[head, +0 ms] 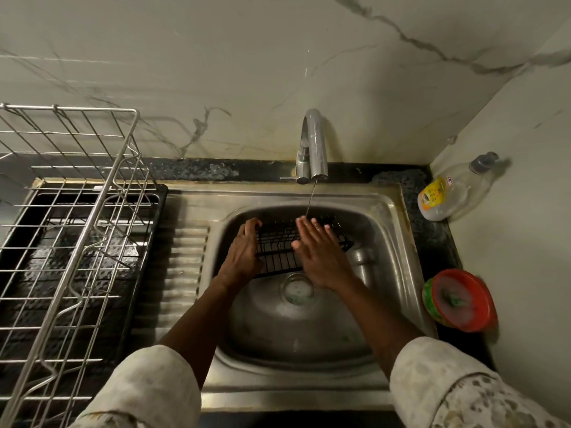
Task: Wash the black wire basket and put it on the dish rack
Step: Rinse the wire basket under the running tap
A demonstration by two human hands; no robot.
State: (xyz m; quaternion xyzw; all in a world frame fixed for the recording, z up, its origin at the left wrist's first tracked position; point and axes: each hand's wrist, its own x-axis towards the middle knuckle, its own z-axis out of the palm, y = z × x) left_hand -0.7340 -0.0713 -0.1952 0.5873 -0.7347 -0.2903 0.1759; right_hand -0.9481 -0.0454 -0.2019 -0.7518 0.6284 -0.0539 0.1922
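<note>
Dark speckled countertop (197, 171), steel sink (392, 211) set in centre | left: wire dish rack (103, 196) on black tray (161, 196) | upper right: clear bottle (454, 193) leaning on wall | right: red-lidded green tub (460, 299)

Two bare hands, left hand (244, 254) and right hand (318, 256), on forearms (197, 316) uncovered up to the elbows. Loose, wide sleeves, left sleeve (145, 387) and right sleeve (448, 387), in soft cream cloth, mottled with a faded tan-brown print, denser on the right; thin dark piping curving across each.
</note>
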